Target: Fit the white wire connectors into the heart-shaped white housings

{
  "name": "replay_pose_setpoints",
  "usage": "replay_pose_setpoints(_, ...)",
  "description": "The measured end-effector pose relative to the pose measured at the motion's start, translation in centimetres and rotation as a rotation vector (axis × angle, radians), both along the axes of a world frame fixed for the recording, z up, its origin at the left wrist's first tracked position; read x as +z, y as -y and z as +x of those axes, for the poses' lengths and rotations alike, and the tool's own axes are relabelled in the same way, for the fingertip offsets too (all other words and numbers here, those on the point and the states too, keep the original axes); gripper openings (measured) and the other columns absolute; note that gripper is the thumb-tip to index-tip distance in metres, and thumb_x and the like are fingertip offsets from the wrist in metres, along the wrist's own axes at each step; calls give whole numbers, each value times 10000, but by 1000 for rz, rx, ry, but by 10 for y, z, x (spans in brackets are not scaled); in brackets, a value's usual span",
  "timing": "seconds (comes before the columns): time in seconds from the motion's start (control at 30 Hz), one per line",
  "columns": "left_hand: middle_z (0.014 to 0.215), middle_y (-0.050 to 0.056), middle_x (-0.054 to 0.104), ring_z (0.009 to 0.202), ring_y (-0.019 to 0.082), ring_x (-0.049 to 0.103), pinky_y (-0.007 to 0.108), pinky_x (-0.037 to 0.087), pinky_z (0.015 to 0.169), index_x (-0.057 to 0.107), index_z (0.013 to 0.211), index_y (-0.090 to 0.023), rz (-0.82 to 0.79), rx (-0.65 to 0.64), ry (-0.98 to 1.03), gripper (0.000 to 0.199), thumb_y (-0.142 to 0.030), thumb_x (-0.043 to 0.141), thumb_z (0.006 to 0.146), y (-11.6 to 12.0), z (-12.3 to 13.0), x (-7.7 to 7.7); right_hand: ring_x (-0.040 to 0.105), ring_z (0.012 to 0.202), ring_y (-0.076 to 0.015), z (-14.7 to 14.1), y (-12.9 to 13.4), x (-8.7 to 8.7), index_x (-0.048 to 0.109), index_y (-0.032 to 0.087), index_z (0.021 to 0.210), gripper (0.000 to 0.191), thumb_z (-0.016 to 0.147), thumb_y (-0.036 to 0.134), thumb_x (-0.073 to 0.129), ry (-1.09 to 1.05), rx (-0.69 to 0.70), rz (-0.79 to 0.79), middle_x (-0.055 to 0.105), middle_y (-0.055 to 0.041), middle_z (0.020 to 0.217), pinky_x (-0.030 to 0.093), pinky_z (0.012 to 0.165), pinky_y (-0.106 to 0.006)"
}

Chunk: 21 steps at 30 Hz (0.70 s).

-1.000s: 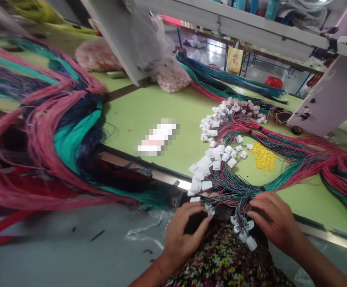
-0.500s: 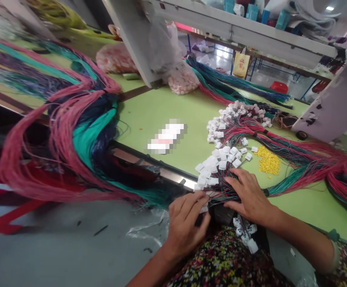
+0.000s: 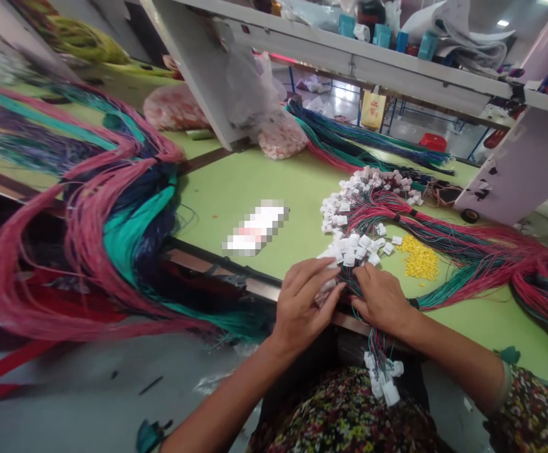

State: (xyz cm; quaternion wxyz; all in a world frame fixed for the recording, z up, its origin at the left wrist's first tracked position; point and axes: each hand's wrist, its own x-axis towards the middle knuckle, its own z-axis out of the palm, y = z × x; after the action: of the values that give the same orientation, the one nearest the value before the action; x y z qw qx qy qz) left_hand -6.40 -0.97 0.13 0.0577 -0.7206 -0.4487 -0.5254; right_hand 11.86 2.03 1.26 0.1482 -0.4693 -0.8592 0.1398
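Note:
My left hand (image 3: 304, 302) is curled around several white plastic connectors (image 3: 326, 286) at the table's front edge. Its fingers hide part of them. Just to the right, my right hand (image 3: 381, 299) is closed over the thin wires (image 3: 349, 277) behind those connectors, thumb and fingertips pressed together. A pile of white connectors (image 3: 356, 246) on wire ends lies just beyond both hands. Below the right hand, a small cluster of wired connectors (image 3: 383, 376) hangs over the edge above my lap.
Small yellow parts (image 3: 419, 258) are heaped beside the red and green wire bundle (image 3: 472, 242). Pink and teal wire hanks (image 3: 127, 214) drape off the table at left. A bag of pinkish parts (image 3: 280, 135) stands by the shelf post (image 3: 193, 69). A blurred white item (image 3: 257, 228) lies mid-table.
Both hands have moved up onto the connector pile, the left around connectors at the edge. My right fingers have drawn together on the wires. The view has shifted slightly.

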Motion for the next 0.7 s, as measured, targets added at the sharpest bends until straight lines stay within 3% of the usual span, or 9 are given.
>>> replay_pose_setpoints(0.1,1313,146,617,1203,309,597,429,546,928,598,1271,-202,-107,83,281,468,-210,764,833,17,1,-6,616,780,-228,3,-8,-3,658,194,941,217,744,115,698,-205,0,-100,694,-62,897,486,730,-331)
replay_pose_setpoints(0.2,1136,68,619,811,159,637,308,569,763,599,1227,-218,-207,85,561,342,-187,677,896,43,-1,-16,595,692,-168,8,-14,-7,667,206,889,76,818,183,650,-365,-13,-153,674,6,770,477,671,-264)
replay_pose_setpoints(0.23,1021,39,628,786,154,630,287,567,750,611,1189,-218,-263,69,579,291,-186,664,905,51,-1,-20,594,679,-159,10,-15,-9,673,203,877,52,831,218,653,-499,-29,-217,669,17,745,483,667,-256)
replay_pose_setpoints(0.33,963,40,689,837,176,683,276,578,763,647,1106,-220,-403,-32,425,174,-170,589,950,68,-2,-30,638,745,-174,15,-18,-10,707,197,872,160,776,319,746,-917,-74,-435,707,14,785,527,730,-286)
replay_pose_setpoints(0.43,1098,75,731,1018,211,697,329,571,908,628,1205,-221,-371,-150,174,288,-106,550,953,64,1,-33,671,780,-195,16,-21,-8,731,211,879,256,714,393,803,-1028,-81,-501,738,1,817,558,767,-326)
replay_pose_setpoints(0.53,1254,137,694,1167,264,637,426,540,1000,579,1311,-182,-263,-195,-4,383,-79,537,944,41,10,-29,668,724,-192,17,-23,-6,722,215,815,279,646,405,838,-1082,-89,-522,718,14,738,571,725,-328)
replay_pose_setpoints(0.63,1120,144,735,1068,302,646,487,558,946,647,1188,-148,-259,-143,-226,270,-109,529,949,11,16,-23,658,688,-187,22,-22,-6,696,221,793,292,611,395,843,-1137,-132,-492,702,24,716,571,691,-322)
replay_pose_setpoints(0.7,1001,140,744,945,293,657,479,581,872,681,1101,-141,-258,-93,-256,223,-132,506,964,-4,16,-21,669,704,-202,28,-21,-7,686,228,811,307,629,435,823,-1181,-169,-454,713,5,747,576,691,-342)
